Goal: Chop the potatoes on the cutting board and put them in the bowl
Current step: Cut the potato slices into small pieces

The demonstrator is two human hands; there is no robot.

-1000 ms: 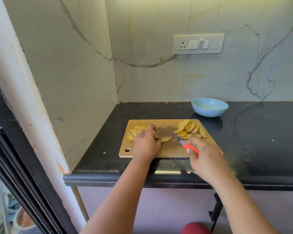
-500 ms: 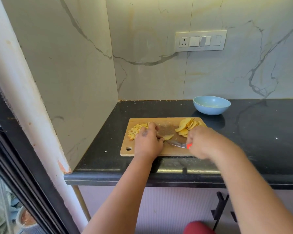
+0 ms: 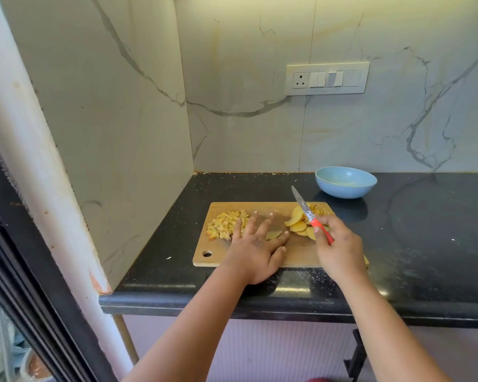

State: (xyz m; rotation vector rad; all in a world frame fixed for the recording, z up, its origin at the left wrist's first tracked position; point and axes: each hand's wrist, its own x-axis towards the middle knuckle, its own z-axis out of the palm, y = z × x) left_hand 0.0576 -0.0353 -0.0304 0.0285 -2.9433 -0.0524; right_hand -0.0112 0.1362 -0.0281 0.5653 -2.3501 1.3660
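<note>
Crowding board (image 3: 301, 252): diced heap (image 3: 224, 226), slices (image 3: 298, 226), hands (image 3: 255, 248).

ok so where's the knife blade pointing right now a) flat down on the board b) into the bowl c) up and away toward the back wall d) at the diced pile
c: the right hand grips the knife by its red handle, blade lifted off the cutting board and angled up toward the back wall, above the potato slices.

No readable text or labels anywhere
</note>
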